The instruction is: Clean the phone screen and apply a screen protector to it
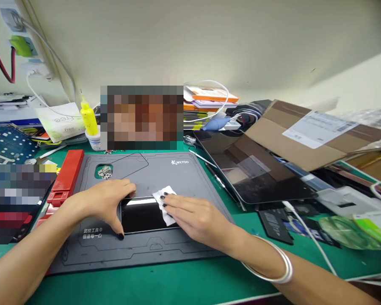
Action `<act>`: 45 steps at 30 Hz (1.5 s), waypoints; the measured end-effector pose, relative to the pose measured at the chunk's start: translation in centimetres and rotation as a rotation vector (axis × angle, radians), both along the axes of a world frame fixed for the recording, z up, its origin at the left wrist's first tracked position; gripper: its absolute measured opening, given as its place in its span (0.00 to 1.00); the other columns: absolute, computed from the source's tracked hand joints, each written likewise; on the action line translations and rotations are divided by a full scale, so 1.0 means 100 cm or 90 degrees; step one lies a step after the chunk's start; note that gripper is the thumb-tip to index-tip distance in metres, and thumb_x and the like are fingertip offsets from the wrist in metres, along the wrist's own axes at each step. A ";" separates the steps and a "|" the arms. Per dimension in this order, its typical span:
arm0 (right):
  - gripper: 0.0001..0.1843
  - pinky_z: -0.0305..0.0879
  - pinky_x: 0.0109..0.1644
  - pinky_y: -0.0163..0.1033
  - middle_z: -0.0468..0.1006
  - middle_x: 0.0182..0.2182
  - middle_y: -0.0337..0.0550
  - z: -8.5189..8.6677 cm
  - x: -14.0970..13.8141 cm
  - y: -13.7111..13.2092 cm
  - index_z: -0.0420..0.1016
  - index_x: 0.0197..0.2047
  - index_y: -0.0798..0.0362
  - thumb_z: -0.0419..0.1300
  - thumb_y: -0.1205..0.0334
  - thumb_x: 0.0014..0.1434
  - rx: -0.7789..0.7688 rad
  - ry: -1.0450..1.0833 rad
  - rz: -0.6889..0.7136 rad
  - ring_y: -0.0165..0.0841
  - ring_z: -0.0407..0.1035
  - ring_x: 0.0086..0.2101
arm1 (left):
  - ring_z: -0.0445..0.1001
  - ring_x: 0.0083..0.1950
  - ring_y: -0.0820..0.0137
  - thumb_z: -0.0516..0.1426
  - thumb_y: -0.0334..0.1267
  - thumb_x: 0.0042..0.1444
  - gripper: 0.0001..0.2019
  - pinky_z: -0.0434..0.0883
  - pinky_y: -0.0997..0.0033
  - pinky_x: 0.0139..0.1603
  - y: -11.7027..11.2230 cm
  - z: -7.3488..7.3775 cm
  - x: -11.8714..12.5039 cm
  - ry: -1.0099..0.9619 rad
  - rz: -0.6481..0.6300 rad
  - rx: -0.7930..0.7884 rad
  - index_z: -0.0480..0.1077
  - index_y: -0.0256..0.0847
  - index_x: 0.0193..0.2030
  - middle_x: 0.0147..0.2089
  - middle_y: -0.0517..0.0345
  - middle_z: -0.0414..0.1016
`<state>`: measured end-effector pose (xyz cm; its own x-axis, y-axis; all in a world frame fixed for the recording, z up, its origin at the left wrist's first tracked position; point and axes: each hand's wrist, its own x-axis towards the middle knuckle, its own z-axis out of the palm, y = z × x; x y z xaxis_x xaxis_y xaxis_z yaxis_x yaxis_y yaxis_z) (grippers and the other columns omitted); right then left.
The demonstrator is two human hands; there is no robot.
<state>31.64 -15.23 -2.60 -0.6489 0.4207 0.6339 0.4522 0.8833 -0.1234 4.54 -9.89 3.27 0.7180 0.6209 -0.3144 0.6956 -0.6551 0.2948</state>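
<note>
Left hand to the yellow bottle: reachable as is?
Likely yes. The bottle stands past the mat's far left corner, nothing between; the left hand must first let go of the phone.

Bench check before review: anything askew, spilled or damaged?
No spill or damage visible. The phone lies square on the grey mat, left hand steadying it, right hand pressing a white wipe. Only oddity: the large tablet lies skewed beside the mat, cardboard apparently overlapping its far edge.
</note>
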 end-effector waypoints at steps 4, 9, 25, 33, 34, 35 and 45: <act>0.11 0.77 0.55 0.40 0.83 0.43 0.50 0.000 -0.001 -0.002 0.79 0.42 0.59 0.55 0.72 0.66 -0.023 -0.004 0.076 0.35 0.79 0.46 | 0.70 0.41 0.64 0.74 0.49 0.29 0.34 0.62 0.71 0.36 0.001 0.000 0.001 0.008 0.000 -0.004 0.62 0.44 0.41 0.42 0.61 0.70; 0.12 0.77 0.54 0.41 0.83 0.43 0.50 0.001 0.000 0.001 0.79 0.41 0.58 0.53 0.73 0.67 0.003 0.007 -0.010 0.36 0.79 0.45 | 0.70 0.42 0.63 0.74 0.49 0.30 0.34 0.62 0.70 0.37 0.000 0.000 0.001 0.008 0.010 -0.013 0.63 0.44 0.42 0.43 0.61 0.70; 0.10 0.75 0.57 0.39 0.84 0.43 0.48 0.002 -0.005 -0.009 0.80 0.42 0.58 0.56 0.73 0.66 -0.017 -0.019 0.076 0.33 0.79 0.45 | 0.71 0.42 0.63 0.73 0.50 0.30 0.33 0.64 0.70 0.37 -0.004 -0.001 -0.002 -0.014 0.017 -0.003 0.64 0.44 0.42 0.43 0.60 0.71; 0.14 0.76 0.43 0.39 0.82 0.34 0.43 0.011 0.012 0.011 0.78 0.37 0.53 0.52 0.74 0.66 -0.009 -0.056 -0.097 0.33 0.76 0.36 | 0.71 0.42 0.62 0.57 0.54 0.57 0.17 0.69 0.62 0.42 0.009 -0.002 -0.024 -0.179 0.241 0.173 0.65 0.43 0.43 0.42 0.54 0.72; 0.15 0.75 0.41 0.41 0.82 0.34 0.45 0.013 0.020 0.017 0.78 0.38 0.53 0.52 0.75 0.66 -0.006 -0.055 -0.146 0.35 0.76 0.36 | 0.71 0.46 0.59 0.57 0.53 0.56 0.17 0.70 0.59 0.45 0.012 -0.003 -0.027 -0.148 0.275 0.245 0.65 0.43 0.44 0.45 0.50 0.72; 0.15 0.74 0.40 0.43 0.81 0.34 0.47 0.015 0.027 0.022 0.78 0.39 0.54 0.51 0.75 0.66 -0.005 -0.057 -0.199 0.37 0.75 0.35 | 0.71 0.51 0.54 0.57 0.52 0.55 0.18 0.70 0.55 0.49 0.015 -0.004 -0.030 -0.110 0.306 0.296 0.65 0.42 0.45 0.48 0.47 0.71; 0.13 0.73 0.45 0.51 0.81 0.41 0.49 0.009 0.047 0.042 0.79 0.39 0.52 0.54 0.72 0.58 0.024 -0.063 -0.342 0.45 0.74 0.44 | 0.74 0.51 0.52 0.56 0.52 0.54 0.20 0.72 0.55 0.50 0.025 -0.016 -0.040 -0.041 0.320 0.268 0.65 0.39 0.47 0.50 0.43 0.74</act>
